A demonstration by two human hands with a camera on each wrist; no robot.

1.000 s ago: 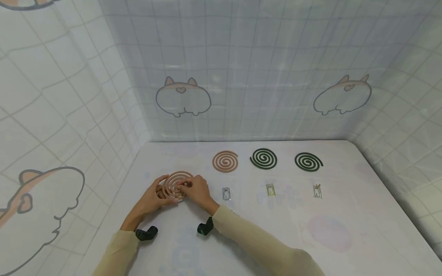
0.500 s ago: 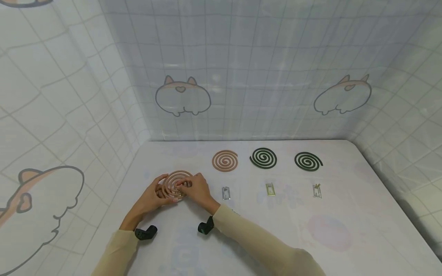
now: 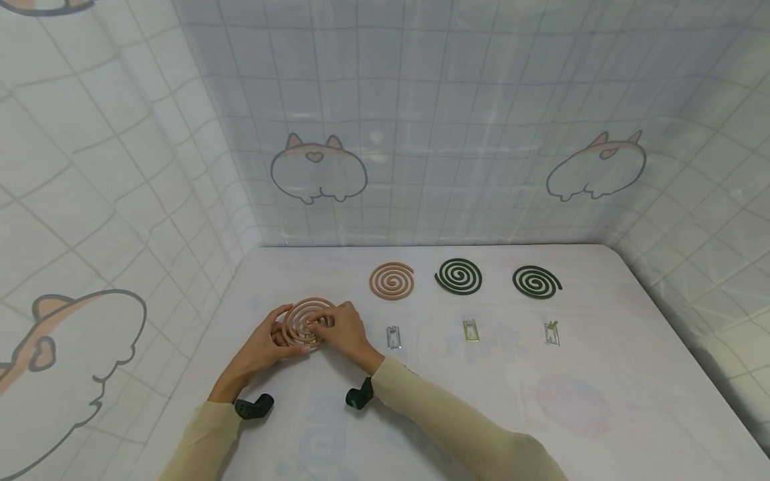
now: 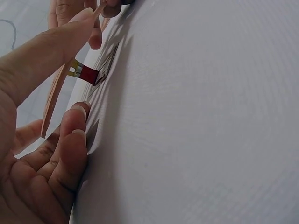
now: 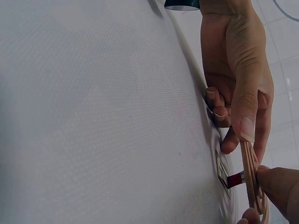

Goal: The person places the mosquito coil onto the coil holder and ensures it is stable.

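A brown mosquito coil (image 3: 298,322) is held slightly above the table at the left in the head view. My left hand (image 3: 265,344) grips its left rim, with the thumb (image 4: 60,44) at the near side and fingers spread around and below it. At the coil's middle, the thumb and fingertips of my right hand (image 3: 345,333) pinch it. Beneath the coil, in both wrist views, stands a small thin metal coil stand (image 4: 103,70) with a red upright tab (image 5: 235,180). The tab reaches up to the coil's underside; how they meet is hidden.
Another brown coil (image 3: 392,281) and two green coils (image 3: 458,276) lie flat along the back of the white table (image 3: 457,401). In front of them lie three small flat metal stands (image 3: 471,331). A patterned curtain (image 3: 451,133) encloses the back and sides.
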